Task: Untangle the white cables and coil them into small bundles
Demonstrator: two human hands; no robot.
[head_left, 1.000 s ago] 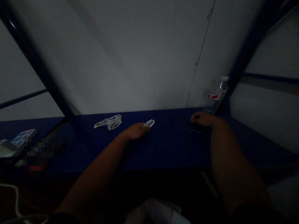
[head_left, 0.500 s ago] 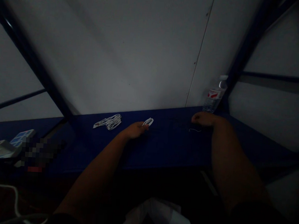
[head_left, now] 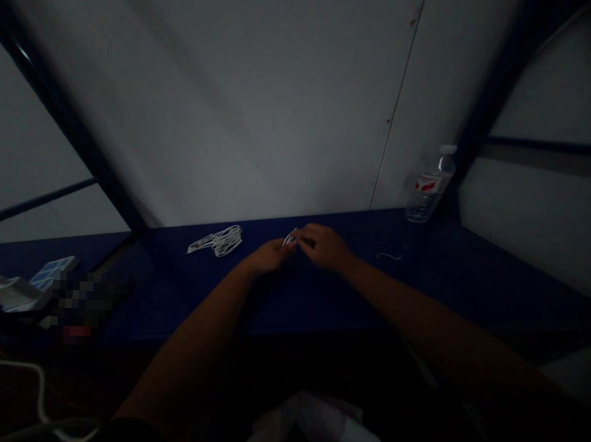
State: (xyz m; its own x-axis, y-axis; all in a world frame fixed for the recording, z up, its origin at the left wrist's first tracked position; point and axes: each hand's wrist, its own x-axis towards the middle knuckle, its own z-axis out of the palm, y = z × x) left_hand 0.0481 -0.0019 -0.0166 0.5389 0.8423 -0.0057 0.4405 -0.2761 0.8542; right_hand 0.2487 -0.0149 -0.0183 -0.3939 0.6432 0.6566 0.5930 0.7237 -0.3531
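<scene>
Left hand, right hand, together at white cord loop

The person wears dark sleeves, barely visible at the 7 o'clock edge of the view, above a bare left forearm and right forearm, ending in an uncovered left hand and right hand.

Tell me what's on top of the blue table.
The blue table holds tangled white cord, a white thread and a water bottle. The left hand and right hand hide part of a small white loop. That part cannot be seen.
</scene>
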